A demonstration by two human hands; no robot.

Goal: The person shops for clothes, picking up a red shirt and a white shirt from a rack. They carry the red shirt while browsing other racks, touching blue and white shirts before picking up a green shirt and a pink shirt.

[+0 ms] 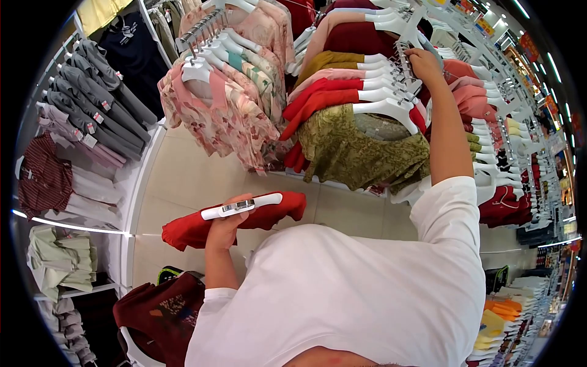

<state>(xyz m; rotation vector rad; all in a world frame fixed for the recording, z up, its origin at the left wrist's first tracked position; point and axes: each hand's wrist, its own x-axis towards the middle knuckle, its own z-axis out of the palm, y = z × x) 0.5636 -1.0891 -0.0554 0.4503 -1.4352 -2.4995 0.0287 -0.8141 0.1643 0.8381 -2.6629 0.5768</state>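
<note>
My left hand is closed around the middle of a white hanger, from which a red garment hangs at the lower left. My right hand reaches up to the hanger hooks on the rack's rail, its fingers bent at the hooks; what they grip is too small to make out. Below that hand hang red tops and mustard tops on white hangers. At the near end of the row is an olive green patterned top.
Pink floral tops hang left of the row. Grey garments line a white wall shelf at the left. A maroon garment is low at the left. More racks with pink tops stand at the right. Tiled floor shows between.
</note>
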